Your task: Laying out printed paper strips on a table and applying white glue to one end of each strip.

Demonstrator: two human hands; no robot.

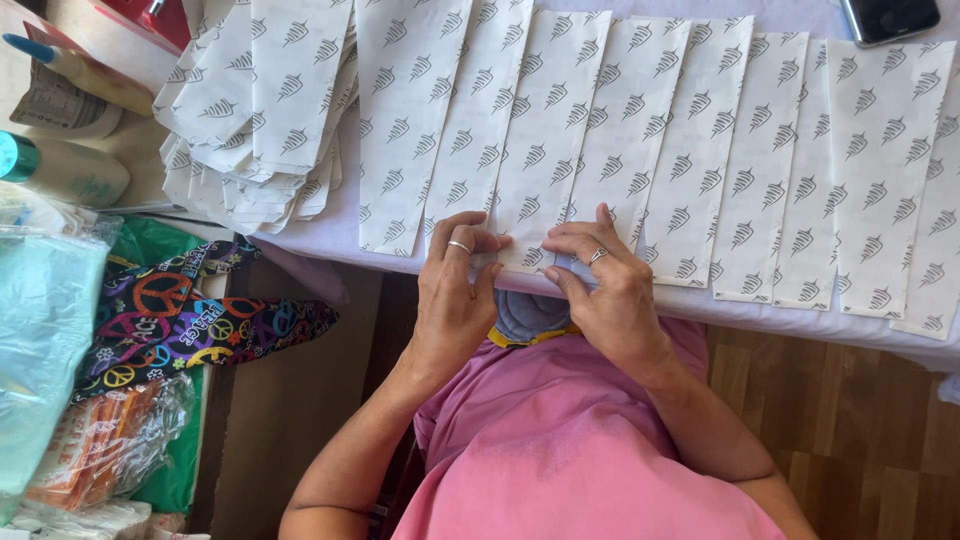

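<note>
A row of several long white paper bags with a grey leaf pattern [690,150] lies overlapped side by side across a table under a white cloth [330,235]. My left hand [452,300] and my right hand [608,290], each with a ring, press on the near end of one bag [540,150] at the table's front edge. The fingers pinch and fold that bottom edge between them. A loose pile of the same patterned bags [250,110] sits at the far left of the table.
Bottles [60,170] and a tube [70,70] stand on a side surface at the left, above plastic bags [40,340] and a colourful peace-sign cloth [190,320]. A dark phone [890,18] lies at the top right. Wooden floor [860,420] shows below.
</note>
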